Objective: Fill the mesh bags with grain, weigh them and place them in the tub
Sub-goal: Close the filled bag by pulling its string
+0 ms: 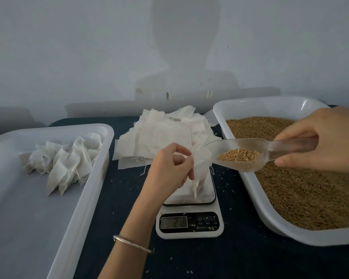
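Observation:
My left hand [169,166] pinches the mouth of a white mesh bag [197,178] that stands on the white kitchen scale [189,222]; its display reads about 21.8. My right hand [322,139] grips the handle of a clear plastic scoop [240,156] loaded with brown grain, its tip right at the bag's mouth. The white tub of grain [302,178] sits on the right. On the left, a white tub [28,208] holds several filled, tied bags [65,160].
A heap of flat empty mesh bags [165,131] lies behind the scale on the dark table [240,258]. Loose grains are scattered around the scale. A grey wall rises just behind the table.

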Tool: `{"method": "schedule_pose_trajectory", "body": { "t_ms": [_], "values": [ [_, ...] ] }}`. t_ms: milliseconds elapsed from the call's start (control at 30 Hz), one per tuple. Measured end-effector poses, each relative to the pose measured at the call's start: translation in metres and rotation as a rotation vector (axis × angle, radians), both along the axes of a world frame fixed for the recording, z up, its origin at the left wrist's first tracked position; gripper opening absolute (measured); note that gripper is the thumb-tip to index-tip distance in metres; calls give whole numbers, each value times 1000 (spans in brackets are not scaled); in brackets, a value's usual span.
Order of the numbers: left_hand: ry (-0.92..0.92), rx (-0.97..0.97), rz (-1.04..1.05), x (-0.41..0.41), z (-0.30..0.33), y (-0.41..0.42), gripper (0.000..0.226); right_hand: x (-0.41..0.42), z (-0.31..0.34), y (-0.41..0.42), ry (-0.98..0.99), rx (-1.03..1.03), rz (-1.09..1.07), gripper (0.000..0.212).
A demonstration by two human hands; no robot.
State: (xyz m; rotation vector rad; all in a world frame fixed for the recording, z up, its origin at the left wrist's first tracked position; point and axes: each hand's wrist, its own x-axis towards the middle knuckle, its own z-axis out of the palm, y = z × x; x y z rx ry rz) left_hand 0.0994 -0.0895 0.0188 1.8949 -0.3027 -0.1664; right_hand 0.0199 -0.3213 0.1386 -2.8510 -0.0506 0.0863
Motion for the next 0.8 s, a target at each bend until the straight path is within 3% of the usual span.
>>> {"method": "schedule_pose_trajectory", "body": {
  "t_ms": [800],
  "values": [
    [82, -80, 11, -3, 1, -9, 4, 4, 12, 1, 59, -142, -31, 49]
  ]
}}
